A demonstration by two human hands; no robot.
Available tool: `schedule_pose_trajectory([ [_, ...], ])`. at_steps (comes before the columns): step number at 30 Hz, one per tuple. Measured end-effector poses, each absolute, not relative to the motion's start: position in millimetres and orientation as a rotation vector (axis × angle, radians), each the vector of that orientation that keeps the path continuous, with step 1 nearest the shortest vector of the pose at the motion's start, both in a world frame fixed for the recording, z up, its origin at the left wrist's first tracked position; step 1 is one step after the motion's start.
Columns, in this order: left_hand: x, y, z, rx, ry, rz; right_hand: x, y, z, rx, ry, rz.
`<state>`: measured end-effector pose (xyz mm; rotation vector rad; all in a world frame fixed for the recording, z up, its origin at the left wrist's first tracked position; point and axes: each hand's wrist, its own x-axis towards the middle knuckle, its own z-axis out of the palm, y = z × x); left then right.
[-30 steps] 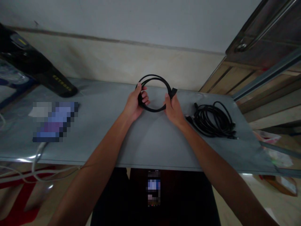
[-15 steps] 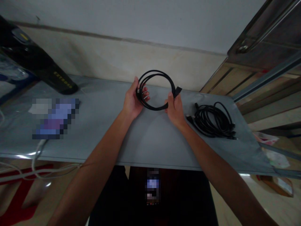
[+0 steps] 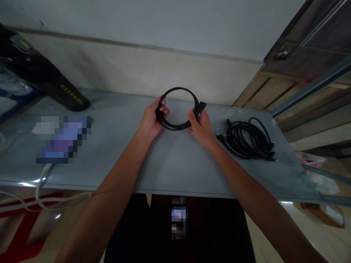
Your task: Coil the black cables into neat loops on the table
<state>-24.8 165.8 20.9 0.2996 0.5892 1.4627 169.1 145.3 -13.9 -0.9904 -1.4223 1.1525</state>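
Note:
A black cable [image 3: 177, 128] is wound into a round coil and held above the grey table, with a flat, wide connector sticking out at its right. My left hand [image 3: 152, 118] is closed round the left side of the coil, fingers curled inside the loop. On the right side, my right hand [image 3: 201, 126] pinches the coil between thumb and fingers, just below the connector. To the right of that hand lies a heap of coiled black cables [image 3: 246, 140] with several plugs showing.
The grey-covered table [image 3: 175, 164] meets the wall behind. A pixelated phone-like device [image 3: 64, 138] lies at the left with a white cable [image 3: 42, 179] below it. A black object with yellow lettering [image 3: 59, 84] leans in at upper left. Metal framing [image 3: 309, 89] stands at right.
The coil's loops have drawn together into a tighter ring. My right hand has moved slightly left and the connector with it; my left hand has sunk a little.

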Motion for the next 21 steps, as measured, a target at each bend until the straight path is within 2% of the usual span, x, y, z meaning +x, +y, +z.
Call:
schedule_pose_trajectory([
  [9,-34,174,10,0.223,0.455,1.515,157,129,-6,-0.901,-1.507,1.368],
  [21,-27,170,15,0.405,0.593,1.451,157,128,-4,-0.982,-1.388,1.308],
])
